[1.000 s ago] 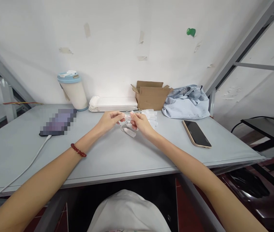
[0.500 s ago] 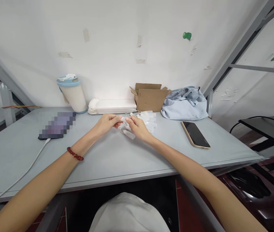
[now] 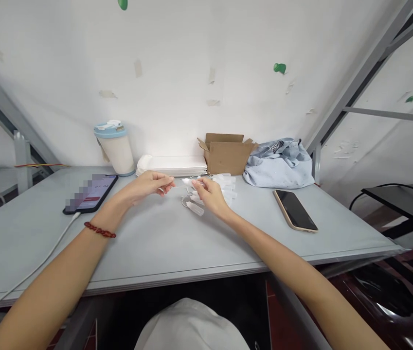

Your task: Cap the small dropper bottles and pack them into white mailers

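My left hand (image 3: 151,186) is pinched closed on what looks like a thin pale string, stretched towards the right. My right hand (image 3: 210,195) grips a small translucent white plastic tube (image 3: 188,182) between thumb and fingertips; most of it is hidden by the fingers. Under and behind the right hand lies a pile of similar white tubes (image 3: 224,181). One loose tube (image 3: 195,209) with a thin cord loop rests on the grey table (image 3: 177,248), just in front of the pile.
Along the wall stand a lidded cup (image 3: 116,150), a stack of white paper boxes or envelopes (image 3: 171,165), an open cardboard box (image 3: 228,156) and a light blue cloth bundle (image 3: 279,167). A phone on a cable (image 3: 98,192) lies left, another phone (image 3: 296,209) right.
My left hand has moved left, away from the right hand, leaving a gap with the thin string across it. The right hand stays near the pile. The view has tilted up slightly.
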A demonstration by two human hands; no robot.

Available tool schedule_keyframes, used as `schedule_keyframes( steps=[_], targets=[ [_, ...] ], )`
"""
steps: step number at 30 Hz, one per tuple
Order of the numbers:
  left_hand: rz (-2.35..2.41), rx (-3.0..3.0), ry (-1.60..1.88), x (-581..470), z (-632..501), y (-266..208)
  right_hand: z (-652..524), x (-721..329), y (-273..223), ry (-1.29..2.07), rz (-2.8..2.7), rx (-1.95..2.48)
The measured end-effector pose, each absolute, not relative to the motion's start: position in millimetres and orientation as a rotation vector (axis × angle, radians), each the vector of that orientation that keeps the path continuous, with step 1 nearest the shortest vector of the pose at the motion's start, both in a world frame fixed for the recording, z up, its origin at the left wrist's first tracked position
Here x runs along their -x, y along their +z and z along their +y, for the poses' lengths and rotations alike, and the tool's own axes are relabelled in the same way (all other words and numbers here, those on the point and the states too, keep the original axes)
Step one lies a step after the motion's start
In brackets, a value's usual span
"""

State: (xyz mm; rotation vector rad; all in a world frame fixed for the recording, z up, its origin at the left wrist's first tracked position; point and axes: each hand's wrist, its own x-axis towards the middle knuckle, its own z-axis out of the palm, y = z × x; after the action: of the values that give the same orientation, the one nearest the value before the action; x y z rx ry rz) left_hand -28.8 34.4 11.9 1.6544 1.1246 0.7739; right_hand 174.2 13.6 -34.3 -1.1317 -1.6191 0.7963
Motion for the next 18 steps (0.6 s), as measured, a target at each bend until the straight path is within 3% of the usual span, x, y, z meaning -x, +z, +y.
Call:
schedule_keyframes(
  steps=[18],
  targets=[
    [1.322, -1.624, 0.802, 18.3, 27.4, 17.5, 17.4, -176.4, -37.8, 0.706, -1.650, 1.114]
  ],
)
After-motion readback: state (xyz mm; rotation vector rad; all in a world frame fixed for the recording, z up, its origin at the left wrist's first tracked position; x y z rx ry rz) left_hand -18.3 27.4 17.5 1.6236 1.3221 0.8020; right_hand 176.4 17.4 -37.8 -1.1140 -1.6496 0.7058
